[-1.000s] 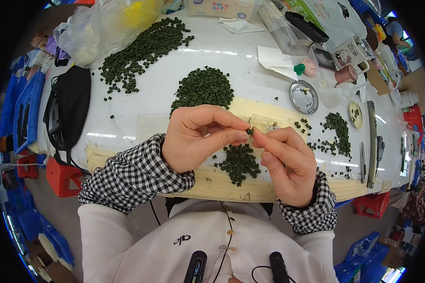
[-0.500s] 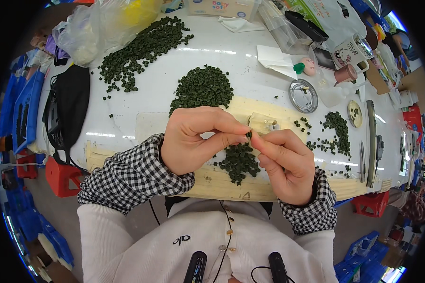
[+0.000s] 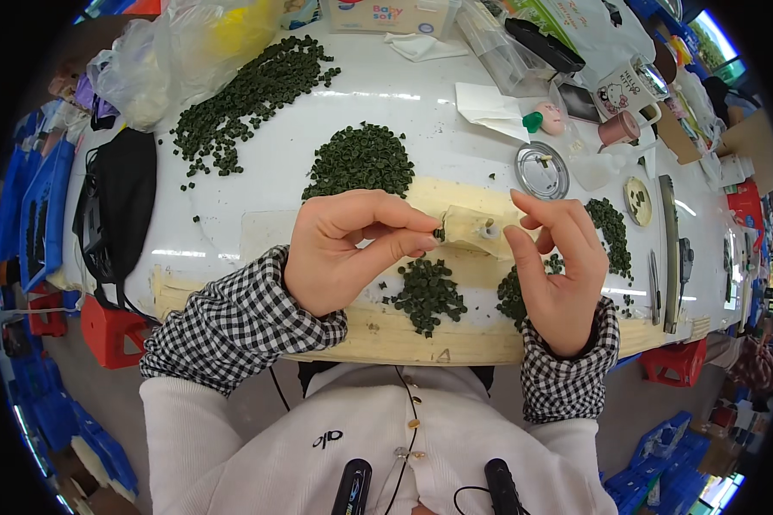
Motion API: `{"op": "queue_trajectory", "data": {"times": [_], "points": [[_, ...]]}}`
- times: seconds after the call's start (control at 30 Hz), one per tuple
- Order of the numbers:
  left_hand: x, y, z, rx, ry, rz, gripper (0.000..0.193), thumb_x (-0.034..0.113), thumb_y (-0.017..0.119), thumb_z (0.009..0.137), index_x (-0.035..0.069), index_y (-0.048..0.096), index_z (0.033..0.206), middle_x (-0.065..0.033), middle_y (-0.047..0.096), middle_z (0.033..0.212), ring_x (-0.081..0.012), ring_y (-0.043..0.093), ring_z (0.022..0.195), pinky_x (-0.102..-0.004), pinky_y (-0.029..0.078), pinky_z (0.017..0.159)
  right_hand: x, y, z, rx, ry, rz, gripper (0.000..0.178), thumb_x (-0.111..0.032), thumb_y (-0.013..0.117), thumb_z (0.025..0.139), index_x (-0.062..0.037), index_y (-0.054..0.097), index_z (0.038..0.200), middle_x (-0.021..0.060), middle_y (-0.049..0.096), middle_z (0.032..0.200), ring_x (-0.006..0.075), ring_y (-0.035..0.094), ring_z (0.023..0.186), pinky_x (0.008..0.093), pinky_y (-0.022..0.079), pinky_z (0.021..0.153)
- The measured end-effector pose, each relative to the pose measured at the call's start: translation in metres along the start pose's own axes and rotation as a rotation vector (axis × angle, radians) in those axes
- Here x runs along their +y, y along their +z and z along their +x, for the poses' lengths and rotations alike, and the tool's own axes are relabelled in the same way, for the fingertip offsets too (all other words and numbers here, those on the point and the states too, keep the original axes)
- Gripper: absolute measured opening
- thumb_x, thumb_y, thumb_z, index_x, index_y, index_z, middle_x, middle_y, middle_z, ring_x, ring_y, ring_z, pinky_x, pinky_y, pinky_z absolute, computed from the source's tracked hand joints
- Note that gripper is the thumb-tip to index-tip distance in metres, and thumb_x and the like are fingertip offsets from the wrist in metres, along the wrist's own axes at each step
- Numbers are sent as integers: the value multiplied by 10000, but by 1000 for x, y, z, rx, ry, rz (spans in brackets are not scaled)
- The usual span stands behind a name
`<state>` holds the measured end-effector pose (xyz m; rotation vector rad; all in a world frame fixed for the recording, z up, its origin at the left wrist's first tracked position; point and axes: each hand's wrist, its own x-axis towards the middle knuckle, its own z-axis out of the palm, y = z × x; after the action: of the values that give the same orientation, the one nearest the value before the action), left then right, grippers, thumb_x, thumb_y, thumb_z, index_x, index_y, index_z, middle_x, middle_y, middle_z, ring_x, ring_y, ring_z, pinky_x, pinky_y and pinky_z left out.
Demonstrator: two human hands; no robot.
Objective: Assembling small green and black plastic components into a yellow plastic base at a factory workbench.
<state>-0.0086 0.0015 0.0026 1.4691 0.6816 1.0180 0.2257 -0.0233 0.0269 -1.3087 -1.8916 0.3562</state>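
Note:
My left hand (image 3: pixel 339 249) pinches a small dark green piece (image 3: pixel 439 233) between thumb and forefinger, at the left end of a cream-coloured block (image 3: pixel 465 225). A short whitish peg (image 3: pixel 490 229) stands on that block. To its right, my right hand (image 3: pixel 569 275) is open, thumb and fingers apart, with nothing seen between them. A small pile of dark green pieces (image 3: pixel 429 296) lies below my left fingertips. Another little pile (image 3: pixel 512 296) is partly hidden by my right hand. A larger heap of the same pieces (image 3: pixel 365 159) sits just beyond my left hand.
A long heap of green pieces (image 3: pixel 249 107) spreads at the far left, and another (image 3: pixel 610 230) lies at the right. Around the right side are a round metal dish (image 3: pixel 542 172), a pink cup (image 3: pixel 618 130), tweezers (image 3: pixel 654 287) and a long bar (image 3: pixel 671 257). A black bag (image 3: pixel 129 197) lies left.
My right hand has moved away to the right and opened, leaving my left fingertips. My left hand has shifted slightly left and keeps its pinch. The block and peg are more exposed.

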Motion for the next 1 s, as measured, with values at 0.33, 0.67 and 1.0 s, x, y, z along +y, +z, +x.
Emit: {"op": "queue_trajectory", "data": {"times": [0.33, 0.67, 1.0], "points": [[0, 1, -1, -17, -6, 21, 157, -97, 589, 871, -63, 642, 1015, -149, 658, 963, -182, 662, 875, -276, 553, 791, 7, 12, 4, -17, -56, -113, 135, -29, 733, 755, -8, 671, 873, 86, 586, 770, 220, 580, 703, 310, 463, 610], [-2, 5, -2, -86, -40, -4, 147, -91, 599, 869, -62, 648, 1005, -138, 664, 941, -173, 669, 858, -267, 554, 781, -15, 15, 1, 15, -105, 533, 103, -31, 624, 894, 47, 584, 949, 108, 620, 882, 187, 635, 786, 273, 525, 702], [-1, 6, -2, -89, -22, 14, 151, -101, 599, 864, -56, 653, 998, -135, 666, 930, -175, 671, 845, -270, 553, 768, -15, 9, 2, -218, -75, 490, 145, -101, 465, 991, 38, 444, 1025, 161, 584, 972, 208, 640, 904, 317, 522, 841]]}}
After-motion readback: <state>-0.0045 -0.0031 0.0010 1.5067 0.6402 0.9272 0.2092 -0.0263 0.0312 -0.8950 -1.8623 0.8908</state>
